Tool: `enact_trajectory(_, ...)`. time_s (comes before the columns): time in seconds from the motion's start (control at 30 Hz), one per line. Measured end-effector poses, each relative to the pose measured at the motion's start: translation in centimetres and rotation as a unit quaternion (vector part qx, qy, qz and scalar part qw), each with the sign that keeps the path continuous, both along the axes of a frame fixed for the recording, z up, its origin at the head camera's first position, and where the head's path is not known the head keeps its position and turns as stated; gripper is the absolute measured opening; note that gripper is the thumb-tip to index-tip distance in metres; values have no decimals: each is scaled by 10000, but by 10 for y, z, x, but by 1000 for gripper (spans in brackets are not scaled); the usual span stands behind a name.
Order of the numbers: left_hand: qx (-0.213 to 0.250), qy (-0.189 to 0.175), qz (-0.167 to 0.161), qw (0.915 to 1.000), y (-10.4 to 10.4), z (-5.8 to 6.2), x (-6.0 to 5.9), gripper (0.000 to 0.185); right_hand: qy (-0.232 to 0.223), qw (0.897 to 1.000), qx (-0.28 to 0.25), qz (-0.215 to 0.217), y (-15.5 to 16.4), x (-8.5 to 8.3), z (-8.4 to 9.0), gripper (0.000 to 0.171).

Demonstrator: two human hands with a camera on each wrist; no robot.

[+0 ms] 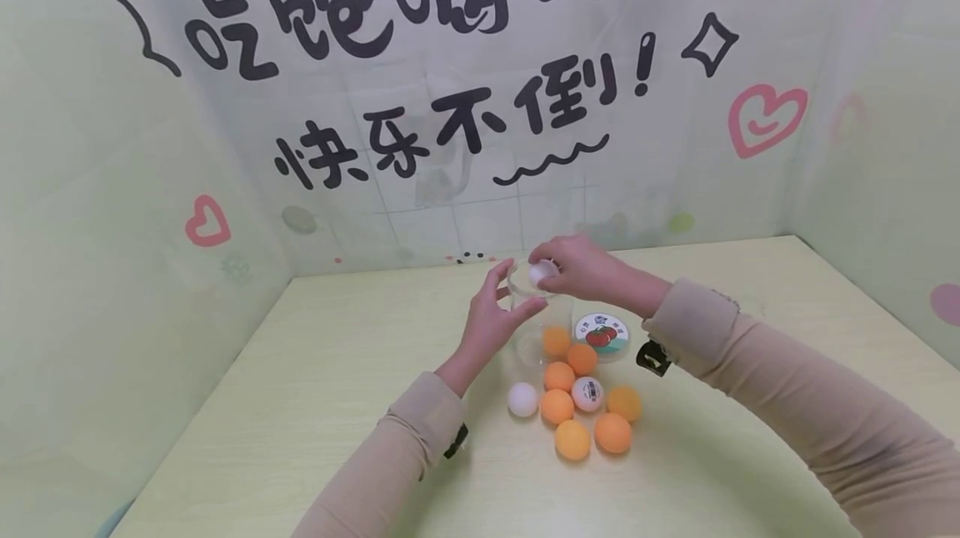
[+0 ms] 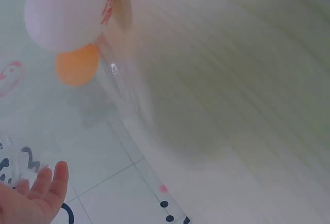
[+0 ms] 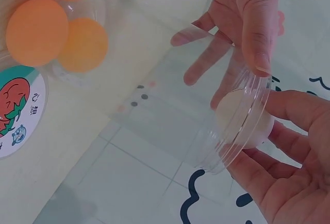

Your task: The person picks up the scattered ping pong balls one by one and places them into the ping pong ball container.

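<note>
My left hand [image 1: 491, 317] holds a clear plastic jar [image 1: 527, 342] near its rim, thumb on one side and fingers on the other. The jar stands upright on the table. At its mouth my right hand [image 1: 585, 271] pinches a white ping-pong ball [image 3: 263, 131] between thumb and fingers; the right wrist view shows the ball at the rim. An orange ping-pong ball [image 1: 557, 341] shows by the jar's base; I cannot tell whether it is inside. In front of the jar lie several orange balls [image 1: 557, 407] and two white ones, one plain [image 1: 522, 399], one printed [image 1: 588, 394].
A round lid [image 1: 602, 336] with a tomato picture lies right of the jar. The pale wooden table [image 1: 337, 405] extends to both sides. Behind it hangs a white backdrop [image 1: 637, 188] with black lettering and pink hearts.
</note>
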State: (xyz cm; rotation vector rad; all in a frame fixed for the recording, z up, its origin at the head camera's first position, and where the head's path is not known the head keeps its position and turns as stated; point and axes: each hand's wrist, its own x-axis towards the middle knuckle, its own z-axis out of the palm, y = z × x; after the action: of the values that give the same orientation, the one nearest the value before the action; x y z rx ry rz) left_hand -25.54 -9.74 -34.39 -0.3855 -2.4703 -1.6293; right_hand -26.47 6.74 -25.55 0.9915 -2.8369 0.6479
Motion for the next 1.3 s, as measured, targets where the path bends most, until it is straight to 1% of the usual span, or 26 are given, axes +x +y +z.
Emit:
enact_trajectory(0.27, -21, 24, -4, 10000, 0, 0, -1, 77, 50, 10000, 24, 24, 0, -1, -2, 32)
enact_trajectory(0.5, -21, 24, -5, 10000, 0, 0, -1, 77, -18, 10000, 17, 12, 0, 0, -2, 33)
enact_trajectory(0.73, 20, 30, 6, 10000, 0, 0, -1, 76, 44, 9999, 115, 85, -1, 1, -2, 32)
enact_trajectory(1.03, 16, 30, 5, 10000, 0, 1, 0, 76, -13, 9999, 93, 56, -1, 1, -2, 33)
enact_trajectory(1.3, 51, 3, -1, 10000, 1, 2, 2, 76, 39, 9999, 23, 93, 3, 8, 2, 33)
